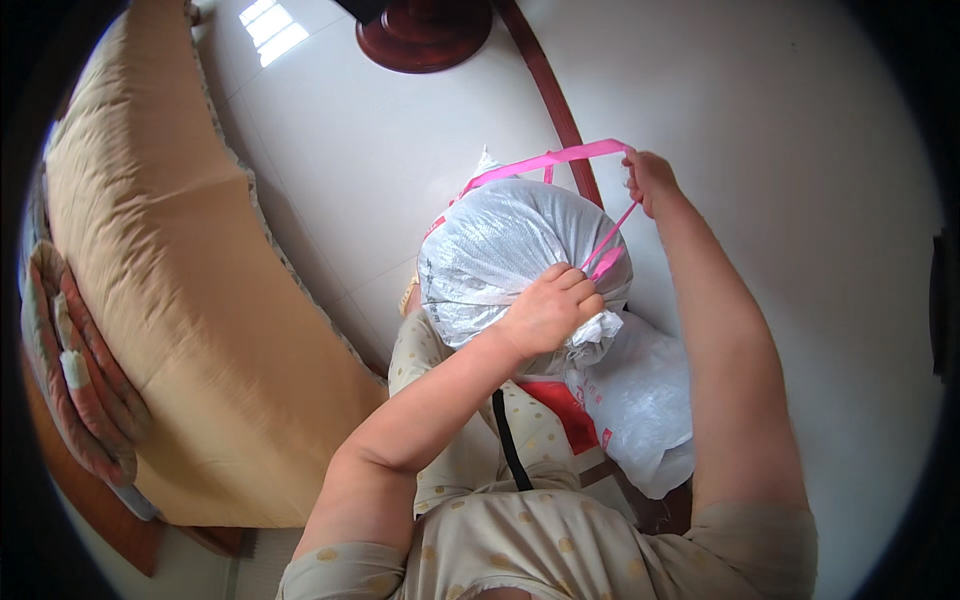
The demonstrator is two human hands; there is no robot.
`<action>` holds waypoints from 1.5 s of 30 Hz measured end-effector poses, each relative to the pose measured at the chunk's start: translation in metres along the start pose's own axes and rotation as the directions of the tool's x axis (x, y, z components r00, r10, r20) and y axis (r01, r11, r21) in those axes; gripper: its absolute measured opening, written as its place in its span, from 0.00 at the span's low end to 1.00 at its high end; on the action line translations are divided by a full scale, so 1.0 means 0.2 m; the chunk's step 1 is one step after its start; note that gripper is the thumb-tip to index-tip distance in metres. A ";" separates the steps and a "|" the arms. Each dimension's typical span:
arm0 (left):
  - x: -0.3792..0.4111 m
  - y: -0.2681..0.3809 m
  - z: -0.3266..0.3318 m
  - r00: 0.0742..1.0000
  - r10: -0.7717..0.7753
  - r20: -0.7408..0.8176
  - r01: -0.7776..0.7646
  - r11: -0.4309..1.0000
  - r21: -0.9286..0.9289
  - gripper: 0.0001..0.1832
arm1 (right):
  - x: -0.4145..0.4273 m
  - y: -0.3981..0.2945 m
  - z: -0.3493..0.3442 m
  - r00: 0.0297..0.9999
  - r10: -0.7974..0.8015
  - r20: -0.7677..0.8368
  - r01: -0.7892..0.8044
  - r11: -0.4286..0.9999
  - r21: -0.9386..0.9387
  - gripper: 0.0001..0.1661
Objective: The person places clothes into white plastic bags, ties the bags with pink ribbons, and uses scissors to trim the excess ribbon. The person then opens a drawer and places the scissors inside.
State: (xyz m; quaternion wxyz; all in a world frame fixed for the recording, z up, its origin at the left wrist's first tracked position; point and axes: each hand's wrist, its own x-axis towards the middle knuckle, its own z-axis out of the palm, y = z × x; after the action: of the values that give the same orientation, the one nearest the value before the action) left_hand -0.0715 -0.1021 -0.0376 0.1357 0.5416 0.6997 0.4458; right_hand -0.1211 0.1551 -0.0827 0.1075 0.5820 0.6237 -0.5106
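A bulging white woven plastic sack (487, 247) stands before me, close to my legs. My left hand (555, 307) is closed around its gathered neck, with the crumpled white end sticking out below the fingers. Pink ribbon (555, 160) runs from the neck and around the far side of the sack. Up and to the right of the sack, my right hand (649, 180) grips the ribbon and holds it stretched in the air. A second, narrow stretch of ribbon slants from that hand down to the sack's neck.
A white plastic bag (645, 397) lies right of my legs, beside a red item (562, 412). On the left is a bed with a tan sheet (202, 300) and a folded quilt (82, 375). A round dark-red wooden base (424, 34) and a wooden strip (547, 90) are ahead.
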 end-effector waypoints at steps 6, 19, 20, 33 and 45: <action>0.03 -0.03 0.01 1.000 0.025 -0.017 -0.027 0.994 -0.104 0.08 | 0.04 0.15 -0.01 0.997 0.005 0.080 -0.025 0.968 0.249 0.19; 0.03 -0.03 0.03 0.997 0.011 0.070 -0.017 0.995 0.098 0.09 | -0.88 0.27 -0.04 0.949 -0.239 0.205 0.302 0.879 -0.370 0.26; 0.05 -0.02 0.03 0.997 0.013 0.071 -0.020 0.995 0.100 0.10 | -0.87 0.30 0.00 0.951 -0.277 0.138 0.308 0.894 -0.327 0.24; 0.04 0.00 -0.04 0.991 0.092 0.097 -0.104 0.986 0.128 0.19 | -0.82 0.53 0.09 0.967 0.091 0.236 -0.247 0.145 0.958 0.06; 0.09 0.11 -0.18 0.498 -0.848 0.183 0.782 0.348 -0.518 0.11 | -0.77 0.53 0.08 0.971 0.005 0.239 -0.219 0.415 0.883 0.12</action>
State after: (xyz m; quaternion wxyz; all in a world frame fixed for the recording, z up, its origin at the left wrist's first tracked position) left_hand -0.0885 -0.1040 0.0057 0.4436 0.0312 0.7253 0.5255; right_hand 0.0060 0.0267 -0.0313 -0.1260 0.5347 0.1973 -0.8119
